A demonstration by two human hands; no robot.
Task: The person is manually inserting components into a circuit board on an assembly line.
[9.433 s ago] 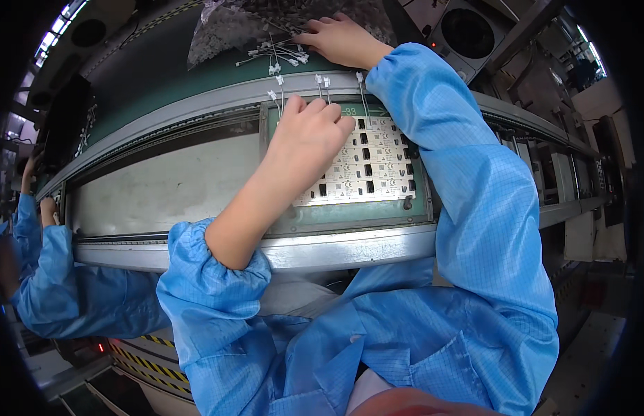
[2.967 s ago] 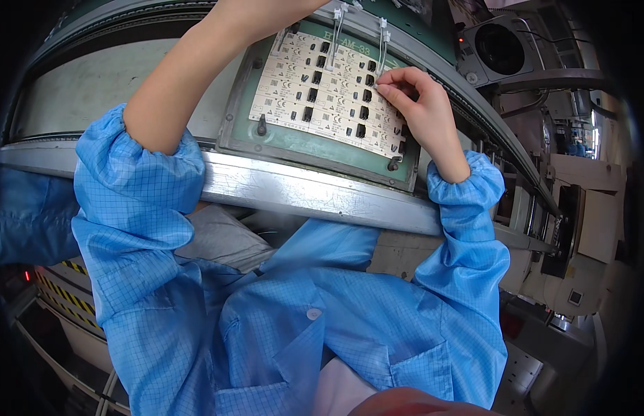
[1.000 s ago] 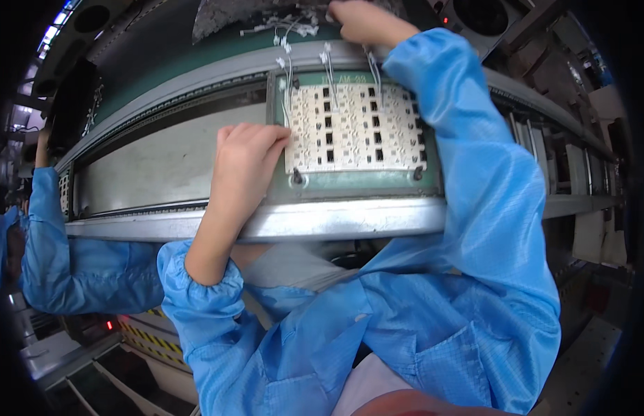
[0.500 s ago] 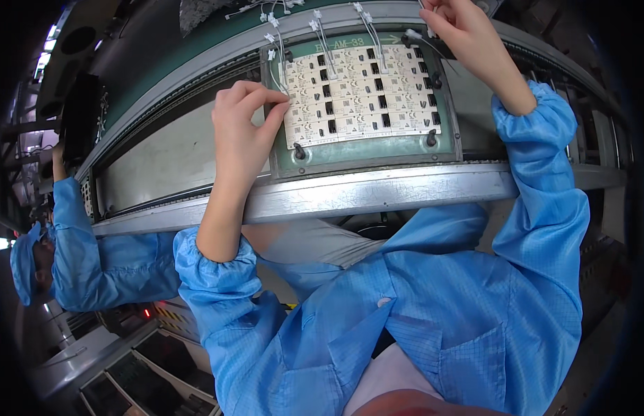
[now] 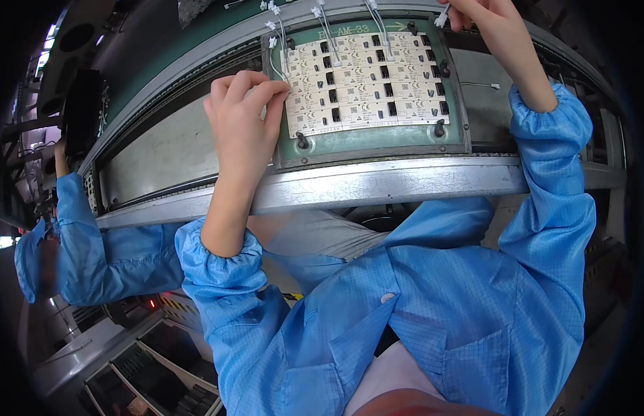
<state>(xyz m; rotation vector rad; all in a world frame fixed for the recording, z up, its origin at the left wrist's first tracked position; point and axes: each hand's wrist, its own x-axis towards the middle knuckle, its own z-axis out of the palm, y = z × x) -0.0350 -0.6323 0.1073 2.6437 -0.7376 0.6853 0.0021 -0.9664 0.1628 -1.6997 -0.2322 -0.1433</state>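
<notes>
A white panel of printed circuit boards (image 5: 363,104) with black components lies in a green fixture (image 5: 377,144). My left hand (image 5: 242,128) is at the panel's left edge, thumb and forefinger pinched together; whatever is between them is hidden. Beyond the fixture's far right corner, my right hand (image 5: 484,17) is closed on a wire lead, whose white connector (image 5: 442,15) sticks out beside the fingers. Pairs of white wire leads (image 5: 379,28) hang over the panel's far side, with white connectors at their far ends.
Along the front runs a metal conveyor rail (image 5: 384,182). Black clamps (image 5: 439,128) stand at the fixture's corners. A thin wire with a white tip (image 5: 495,87) lies right of the fixture. At the left, a co-worker in blue (image 5: 128,260) reaches toward the line.
My right hand has moved a little to the right, and the white connector beside it has left the fixture's far corner. My left hand stays pinched at the panel's left edge.
</notes>
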